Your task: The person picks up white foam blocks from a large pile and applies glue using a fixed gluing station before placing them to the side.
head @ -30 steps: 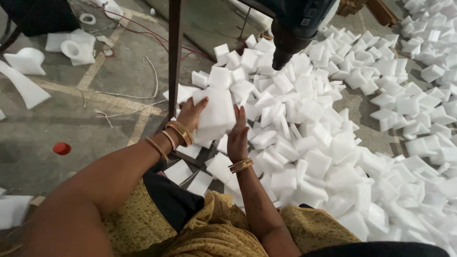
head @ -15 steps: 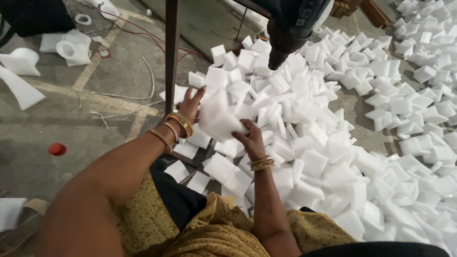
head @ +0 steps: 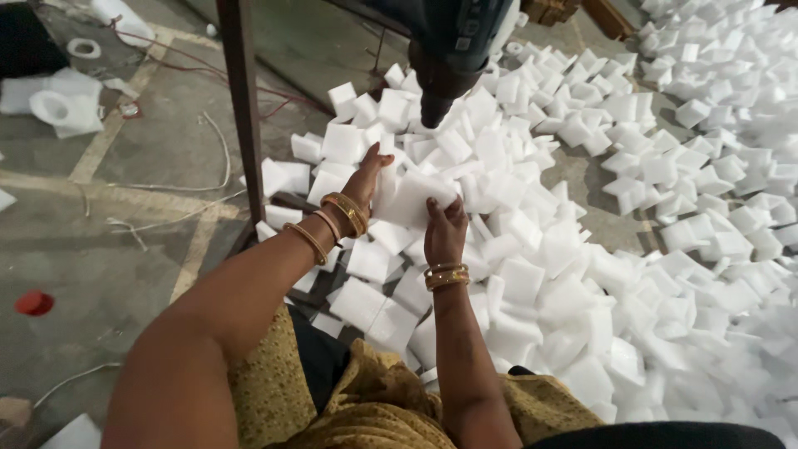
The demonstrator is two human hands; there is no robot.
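Holding a square white foam piece (head: 413,199) between them, both hands sit just above a heap of the same pieces. The left hand (head: 364,179) lies along the piece's left edge with its fingers stretched upward and pressed flat against the foam. The right hand (head: 445,231) grips the lower right corner, fingers curled around the edge. Gold bangles (head: 345,214) ring the left wrist, and another pair sits on the right wrist. The held piece is raised slightly off the pile, directly below the dark nose of a machine (head: 449,50) that hangs down from the top of the view.

The foam pile (head: 598,274) spreads across the right half of the scene, made of many small white squares and blocks lying loose and overlapping, thinning into scattered pieces toward the upper right. A dark metal post (head: 243,116) stands upright just left of the hands. Beyond it lies a grey concrete floor (head: 133,249) with pale painted lines, some loose white cords, and a small round red cap (head: 34,303) at the left edge. White moulded foam shapes (head: 54,104), one with a round hollow, rest on the floor at the upper left. Mustard-yellow patterned cloth (head: 366,399) covers the person's lap at the bottom.
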